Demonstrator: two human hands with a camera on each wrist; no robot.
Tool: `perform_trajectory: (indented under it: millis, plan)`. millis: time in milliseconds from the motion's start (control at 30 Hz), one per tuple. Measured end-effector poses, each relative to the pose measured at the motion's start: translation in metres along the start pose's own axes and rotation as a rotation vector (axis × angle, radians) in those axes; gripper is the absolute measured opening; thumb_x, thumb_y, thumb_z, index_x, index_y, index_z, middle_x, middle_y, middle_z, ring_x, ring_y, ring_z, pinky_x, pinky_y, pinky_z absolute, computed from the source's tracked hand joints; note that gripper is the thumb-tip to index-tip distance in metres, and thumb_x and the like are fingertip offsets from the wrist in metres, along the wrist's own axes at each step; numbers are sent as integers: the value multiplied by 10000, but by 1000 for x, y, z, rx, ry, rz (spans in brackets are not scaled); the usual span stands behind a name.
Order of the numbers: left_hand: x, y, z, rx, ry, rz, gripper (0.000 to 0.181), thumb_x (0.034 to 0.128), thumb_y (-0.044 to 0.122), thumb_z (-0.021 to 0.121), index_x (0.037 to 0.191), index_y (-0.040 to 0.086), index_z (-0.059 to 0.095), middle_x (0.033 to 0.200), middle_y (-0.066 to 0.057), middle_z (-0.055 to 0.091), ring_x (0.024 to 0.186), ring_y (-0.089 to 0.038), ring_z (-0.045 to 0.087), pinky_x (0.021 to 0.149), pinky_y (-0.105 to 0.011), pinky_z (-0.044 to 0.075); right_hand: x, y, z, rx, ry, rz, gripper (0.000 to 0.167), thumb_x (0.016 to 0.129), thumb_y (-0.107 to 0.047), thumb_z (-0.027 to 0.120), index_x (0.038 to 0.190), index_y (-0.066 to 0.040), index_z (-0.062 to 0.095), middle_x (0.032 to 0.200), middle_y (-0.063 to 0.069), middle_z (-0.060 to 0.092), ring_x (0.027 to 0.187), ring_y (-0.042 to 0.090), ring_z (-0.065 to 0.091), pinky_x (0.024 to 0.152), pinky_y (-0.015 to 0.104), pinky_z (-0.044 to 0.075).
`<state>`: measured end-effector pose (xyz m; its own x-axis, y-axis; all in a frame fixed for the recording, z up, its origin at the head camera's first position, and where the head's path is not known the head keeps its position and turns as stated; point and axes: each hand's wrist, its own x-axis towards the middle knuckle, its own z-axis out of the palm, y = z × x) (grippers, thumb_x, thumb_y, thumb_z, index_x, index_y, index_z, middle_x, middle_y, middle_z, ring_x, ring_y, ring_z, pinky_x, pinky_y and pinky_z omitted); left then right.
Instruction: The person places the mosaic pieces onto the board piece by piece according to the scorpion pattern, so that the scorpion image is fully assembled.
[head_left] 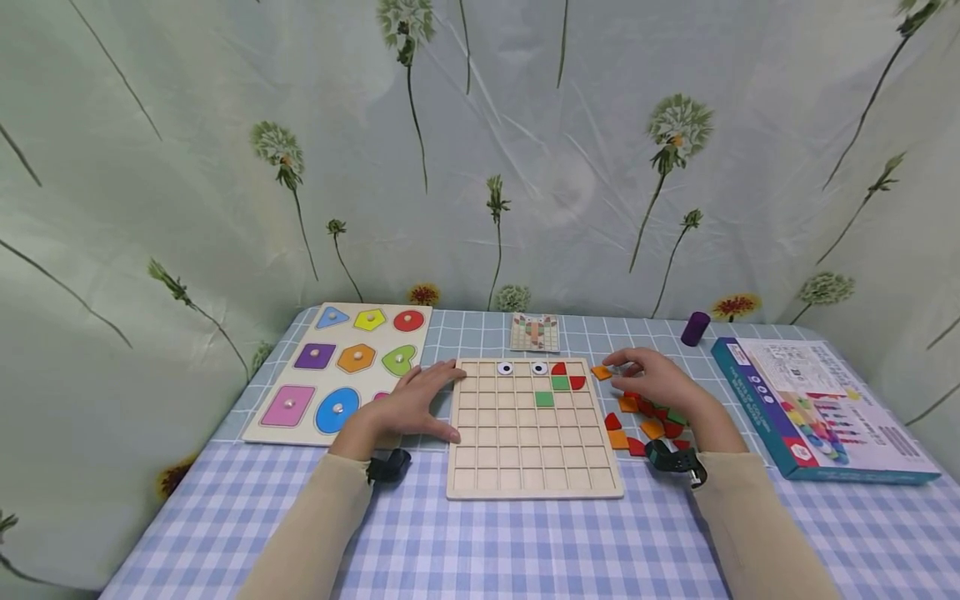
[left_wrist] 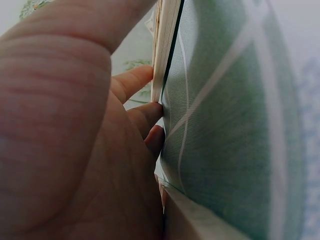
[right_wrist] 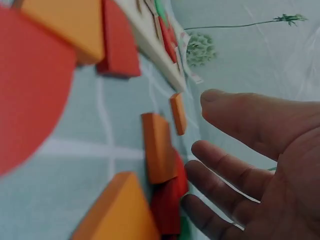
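Head: orange pc (head_left: 601,372) nr R fingers (head_left: 624,356)

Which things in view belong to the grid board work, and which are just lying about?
Belong, by the look of it:
- grid board, touched by the left hand
- placed tiles (red, green, eyes)
- loose tiles near the right hand
- picture card behind the board

Apparently just lying about:
- shape puzzle at left
- box at right
- purple cylinder
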<state>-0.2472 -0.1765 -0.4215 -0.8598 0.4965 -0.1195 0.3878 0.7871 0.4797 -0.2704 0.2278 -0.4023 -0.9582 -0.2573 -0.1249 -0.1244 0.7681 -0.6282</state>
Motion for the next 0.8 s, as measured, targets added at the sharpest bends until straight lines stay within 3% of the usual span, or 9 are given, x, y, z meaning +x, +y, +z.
perform_trajectory:
  millis: [267, 567, 800]
  plan:
    - [1, 4, -1, -9, 2, -3, 1000, 710, 535, 841, 1529, 194, 379, 1672, -79, 238, 1561, -305, 175, 1264, -588, 28, -5, 8, -3, -18, -70, 13, 547, 920, -262, 702, 1433, -161, 538, 1410, 218, 508, 1216, 390, 509, 1000, 558, 507]
    - [0, 3, -1, -7, 2, -14, 994, 713, 537, 842, 1527, 203, 380, 1674, -77, 232, 1561, -302, 174, 1267, -579, 26, -10, 19, -12, -42, -192, -41, 764, 811, -312, 817, 1486, -232, 466, 1527, 206, 391, 1338, 440, 427, 1036, 626, 465]
    - [-1, 2, 1, -11, 3, -19, 998, 710, 536, 842, 1531, 208, 379, 1674, -73, 233, 1562, -301, 169, 1268, -577, 20, -15, 27, -18, -66, -143, -44, 502, 836, -211, 796, 1308, -151, 639, 1383, 195, 539, 1257, 409, 512, 1027, 601, 487]
